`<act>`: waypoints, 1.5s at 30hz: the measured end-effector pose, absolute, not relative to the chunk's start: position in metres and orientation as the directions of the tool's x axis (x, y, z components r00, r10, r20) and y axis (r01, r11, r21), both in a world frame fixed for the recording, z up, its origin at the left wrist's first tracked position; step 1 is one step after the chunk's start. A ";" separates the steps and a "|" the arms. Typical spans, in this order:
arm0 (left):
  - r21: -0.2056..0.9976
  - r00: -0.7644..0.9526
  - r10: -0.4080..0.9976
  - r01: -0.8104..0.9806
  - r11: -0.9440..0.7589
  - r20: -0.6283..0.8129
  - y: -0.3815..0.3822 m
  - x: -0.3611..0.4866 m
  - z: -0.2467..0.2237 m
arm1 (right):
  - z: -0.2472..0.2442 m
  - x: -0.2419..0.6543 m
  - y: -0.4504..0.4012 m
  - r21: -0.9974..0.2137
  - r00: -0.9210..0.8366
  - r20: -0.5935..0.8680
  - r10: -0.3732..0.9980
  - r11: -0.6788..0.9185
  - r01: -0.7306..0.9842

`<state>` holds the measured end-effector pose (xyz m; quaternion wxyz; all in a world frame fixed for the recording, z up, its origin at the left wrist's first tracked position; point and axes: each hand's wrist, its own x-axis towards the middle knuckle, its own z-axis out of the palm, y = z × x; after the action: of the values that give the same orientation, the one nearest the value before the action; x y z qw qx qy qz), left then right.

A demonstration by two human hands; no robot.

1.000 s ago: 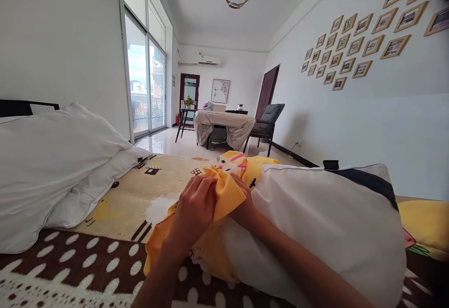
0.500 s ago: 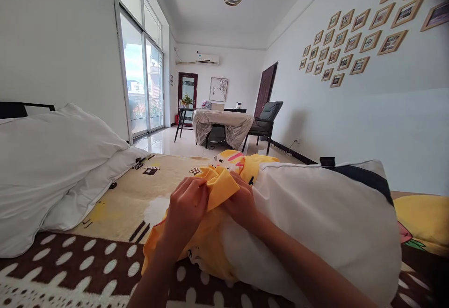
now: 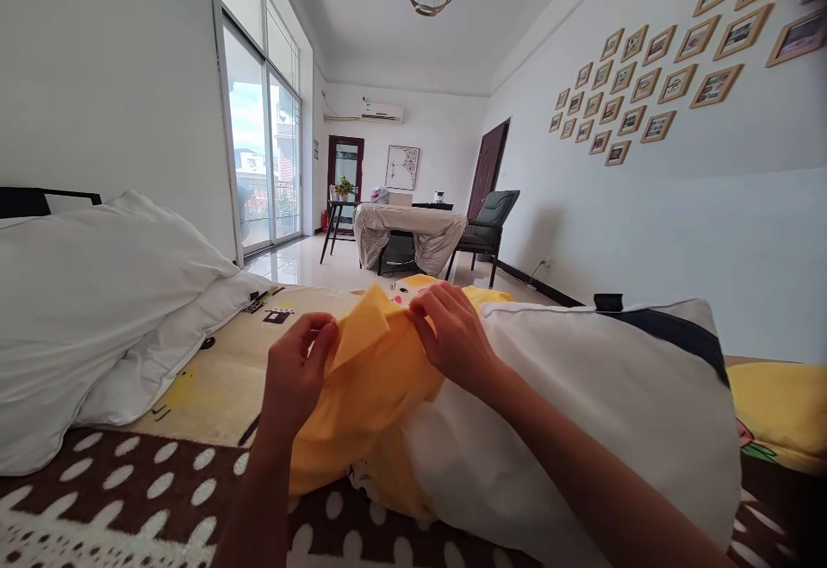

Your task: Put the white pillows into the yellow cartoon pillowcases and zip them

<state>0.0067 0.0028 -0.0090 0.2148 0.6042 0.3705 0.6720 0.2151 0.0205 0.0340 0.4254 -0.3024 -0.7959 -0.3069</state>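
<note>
A yellow pillowcase [image 3: 368, 378] is stretched between my two hands, its edge raised with a folded flap standing up in the middle. My left hand [image 3: 298, 365] pinches the edge on the left side. On the other side my right hand [image 3: 452, 331] grips the edge between thumb and fingers. The white pillow [image 3: 581, 413] lies to the right, its left end inside the yellow cloth, with a dark band at its far right corner. My right forearm crosses over the pillow.
White bedding [image 3: 96, 292] is heaped at the left on a cream and brown patterned blanket [image 3: 220, 378]. A yellow cushion [image 3: 785, 408] lies at the far right. Beyond are a covered table [image 3: 413, 219] and a black chair [image 3: 494, 223].
My hands have moved apart, the left one going left and the right one slightly right and up. The bunched yellow cloth is now spread wider between them.
</note>
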 end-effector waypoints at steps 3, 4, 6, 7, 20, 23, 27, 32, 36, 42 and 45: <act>0.819 -0.180 0.817 -0.082 -0.568 0.548 0.006 -0.001 -0.009 | 0.035 0.220 0.028 0.215 -0.452 0.832 0.323 0.563 0.798; 0.830 -0.166 0.841 -0.151 -0.537 0.514 0.006 -0.001 -0.009 | 0.034 0.219 0.027 0.195 -0.450 0.816 0.363 0.560 0.805; 0.841 -0.159 0.872 -0.234 -0.488 0.462 0.006 0.000 -0.009 | 0.032 0.214 0.019 0.130 -0.399 0.840 0.368 0.578 0.806; 0.844 -0.171 0.878 -0.247 -0.477 0.446 0.005 0.001 -0.009 | 0.031 0.209 0.012 0.104 -0.357 0.877 0.323 0.597 0.796; 0.807 -0.212 0.802 -0.084 -0.584 0.558 -0.007 0.018 -0.004 | 0.020 0.163 -0.004 -0.043 -0.313 0.893 0.322 0.755 0.654; 0.791 -0.200 0.796 -0.123 -0.599 0.572 -0.006 0.017 -0.003 | 0.024 0.163 -0.004 -0.055 -0.368 0.839 0.401 0.735 0.676; 0.748 -0.129 0.753 -0.092 -0.658 0.646 0.000 0.014 -0.005 | 0.032 0.168 -0.006 -0.046 -0.393 0.802 0.450 0.702 0.711; 0.632 0.022 0.639 0.126 -0.765 0.769 0.011 0.005 -0.013 | 0.041 0.177 -0.003 -0.044 -0.387 0.805 0.449 0.696 0.716; 0.645 0.137 0.646 0.062 -0.762 0.751 0.017 -0.013 -0.016 | 0.050 0.186 0.000 -0.017 -0.445 0.768 0.461 0.709 0.705; 0.734 0.353 0.681 -0.025 -0.679 0.642 0.028 -0.032 -0.021 | 0.058 0.195 0.000 -0.090 -0.452 0.756 0.473 0.760 0.644; 0.784 0.346 0.718 -0.097 -0.614 0.605 0.029 -0.027 -0.022 | 0.054 0.199 0.004 -0.052 -0.497 0.756 0.425 0.797 0.602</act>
<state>-0.0272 0.0286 -0.0222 0.3837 0.7249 0.2142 0.5304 0.1992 0.0044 0.0537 0.4024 -0.2993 -0.8581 -0.1101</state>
